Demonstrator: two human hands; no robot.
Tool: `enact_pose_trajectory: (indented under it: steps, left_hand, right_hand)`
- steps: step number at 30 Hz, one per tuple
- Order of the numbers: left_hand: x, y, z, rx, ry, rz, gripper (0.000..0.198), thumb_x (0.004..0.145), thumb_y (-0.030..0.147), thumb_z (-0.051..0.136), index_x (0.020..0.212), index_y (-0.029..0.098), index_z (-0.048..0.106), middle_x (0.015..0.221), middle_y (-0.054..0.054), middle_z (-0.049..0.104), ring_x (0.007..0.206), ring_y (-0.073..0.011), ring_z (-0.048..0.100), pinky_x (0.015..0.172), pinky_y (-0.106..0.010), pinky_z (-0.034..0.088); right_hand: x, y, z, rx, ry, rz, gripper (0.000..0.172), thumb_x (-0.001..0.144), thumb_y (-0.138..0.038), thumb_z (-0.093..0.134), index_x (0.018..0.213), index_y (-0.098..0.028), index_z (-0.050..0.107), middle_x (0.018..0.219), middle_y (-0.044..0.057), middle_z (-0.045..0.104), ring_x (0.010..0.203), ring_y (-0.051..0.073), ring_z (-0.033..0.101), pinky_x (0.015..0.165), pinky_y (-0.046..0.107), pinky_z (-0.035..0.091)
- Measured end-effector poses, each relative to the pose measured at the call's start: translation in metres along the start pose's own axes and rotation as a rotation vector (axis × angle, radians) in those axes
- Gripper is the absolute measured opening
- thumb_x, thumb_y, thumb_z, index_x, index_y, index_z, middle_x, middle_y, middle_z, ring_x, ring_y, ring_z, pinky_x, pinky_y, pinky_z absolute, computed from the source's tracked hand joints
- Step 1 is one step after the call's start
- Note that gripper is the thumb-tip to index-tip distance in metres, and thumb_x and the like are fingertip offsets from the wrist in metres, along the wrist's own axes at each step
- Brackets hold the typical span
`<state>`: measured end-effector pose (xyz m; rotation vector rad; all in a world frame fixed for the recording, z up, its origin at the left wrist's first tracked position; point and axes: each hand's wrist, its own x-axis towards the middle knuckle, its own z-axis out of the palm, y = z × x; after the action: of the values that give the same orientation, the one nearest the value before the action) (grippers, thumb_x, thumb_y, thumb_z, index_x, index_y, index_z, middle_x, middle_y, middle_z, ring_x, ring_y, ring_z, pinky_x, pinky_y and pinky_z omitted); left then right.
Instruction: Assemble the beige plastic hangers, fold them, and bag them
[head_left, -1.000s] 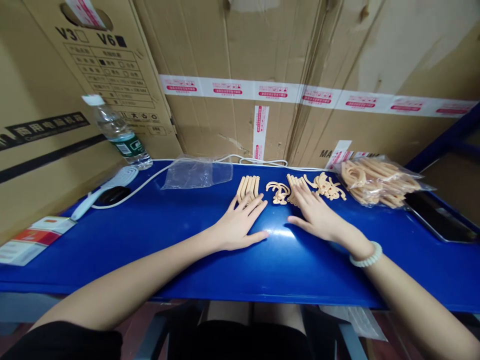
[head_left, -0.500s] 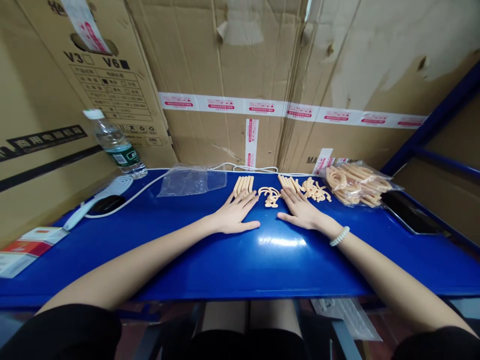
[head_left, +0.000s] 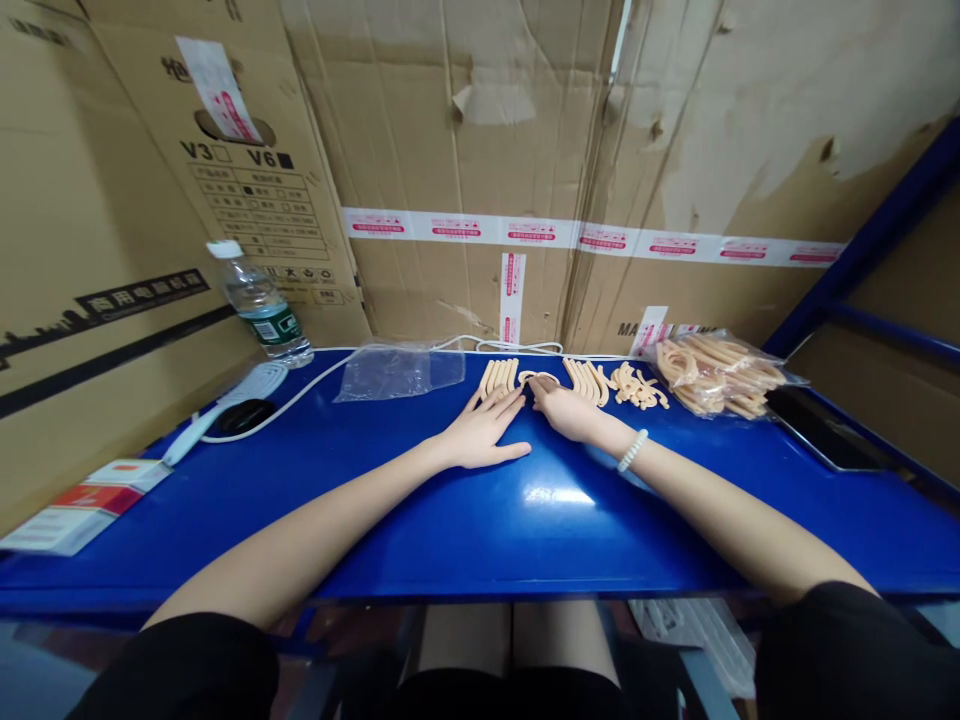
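My left hand lies flat on the blue table with its thumb stretched out. Its fingertips touch the lower ends of a row of beige sticks. My right hand points its closed fingers down among beige curved pieces in the middle; the hand covers most of them, and what its fingertips hold is hidden. Beside it on the right lies a second row of beige sticks with hooked lower ends. Farther right is a loose heap of small curved beige pieces.
At the right lie a clear bag of beige pieces and a black phone. An empty plastic bag, white cable, water bottle, hairbrush, black oval object and small box are on the left. Cardboard walls the back.
My right hand has moved left, off the right row of sticks to the middle curved pieces, and its fingers have closed. My left hand stays flat by its row. The view has shifted slightly.
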<state>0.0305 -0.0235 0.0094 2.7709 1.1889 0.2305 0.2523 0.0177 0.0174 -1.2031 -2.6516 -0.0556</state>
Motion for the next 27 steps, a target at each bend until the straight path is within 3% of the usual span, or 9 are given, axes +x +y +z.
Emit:
enact_pose_trajectory:
  steps: [4, 7, 12, 17, 21, 24, 27]
  left_hand:
    - [-0.001, -0.001, 0.0, -0.015, 0.0, -0.005, 0.089, 0.095, 0.073, 0.035, 0.161, 0.015, 0.021, 0.169, -0.014, 0.016, 0.157, -0.0347, 0.011, 0.126, -0.057, 0.009]
    - [-0.001, -0.001, 0.0, -0.024, 0.007, -0.006, 0.088, 0.095, 0.073, 0.035, 0.161, 0.017, 0.022, 0.169, -0.013, 0.015, 0.157, -0.0344, 0.01, 0.126, -0.056, 0.008]
    - [-0.001, -0.001, -0.001, -0.024, 0.007, -0.007, 0.088, 0.095, 0.072, 0.036, 0.161, 0.016, 0.022, 0.169, -0.013, 0.016, 0.157, -0.035, 0.011, 0.126, -0.056, 0.01]
    - [-0.001, -0.001, 0.001, -0.022, 0.029, -0.002, 0.086, 0.095, 0.072, 0.038, 0.161, 0.019, 0.023, 0.168, -0.014, 0.018, 0.156, -0.0357, 0.013, 0.125, -0.058, 0.013]
    - [-0.001, -0.001, 0.002, -0.02, 0.031, -0.003, 0.086, 0.095, 0.072, 0.039, 0.161, 0.019, 0.024, 0.168, -0.013, 0.018, 0.156, -0.0357, 0.013, 0.125, -0.058, 0.012]
    - [-0.001, -0.001, 0.001, -0.019, 0.018, -0.005, 0.086, 0.095, 0.072, 0.038, 0.161, 0.019, 0.024, 0.169, -0.013, 0.017, 0.157, -0.0355, 0.012, 0.125, -0.058, 0.012]
    - [-0.002, 0.0, 0.0, -0.021, 0.016, -0.007, 0.086, 0.095, 0.071, 0.038, 0.161, 0.018, 0.023, 0.169, -0.013, 0.016, 0.157, -0.035, 0.012, 0.125, -0.058, 0.012]
  right_hand:
    - [0.023, 0.021, 0.003, 0.0, -0.033, 0.032, 0.047, 0.097, -0.009, 0.046, 0.144, -0.004, 0.045, 0.145, 0.029, 0.052, 0.134, 0.03, 0.056, 0.109, 0.044, 0.049]
    - [0.028, 0.034, -0.004, 0.012, -0.06, 0.022, 0.045, 0.099, -0.014, 0.046, 0.143, -0.008, 0.05, 0.144, 0.025, 0.056, 0.132, 0.029, 0.058, 0.108, 0.043, 0.05]
    - [0.014, 0.037, -0.03, 0.038, -0.034, -0.041, 0.043, 0.102, -0.022, 0.044, 0.143, -0.014, 0.054, 0.144, 0.018, 0.059, 0.136, 0.028, 0.055, 0.112, 0.047, 0.046]
    - [0.0, 0.028, -0.049, 0.044, -0.044, -0.096, 0.044, 0.092, -0.026, 0.067, 0.133, -0.014, 0.063, 0.13, 0.017, 0.067, 0.121, 0.029, 0.065, 0.104, 0.045, 0.051]
    - [0.001, 0.022, -0.045, 0.026, -0.051, -0.108, 0.041, 0.082, -0.017, 0.076, 0.122, -0.015, 0.07, 0.12, 0.015, 0.072, 0.113, 0.027, 0.067, 0.101, 0.04, 0.052]
    - [0.007, 0.02, -0.035, -0.006, -0.006, -0.057, 0.032, 0.085, -0.01, 0.07, 0.116, -0.013, 0.072, 0.113, 0.015, 0.073, 0.107, 0.026, 0.068, 0.098, 0.04, 0.052]
    - [0.009, 0.023, -0.034, -0.033, 0.059, -0.001, 0.027, 0.09, -0.016, 0.066, 0.115, -0.011, 0.071, 0.113, 0.017, 0.072, 0.108, 0.027, 0.067, 0.097, 0.04, 0.052]
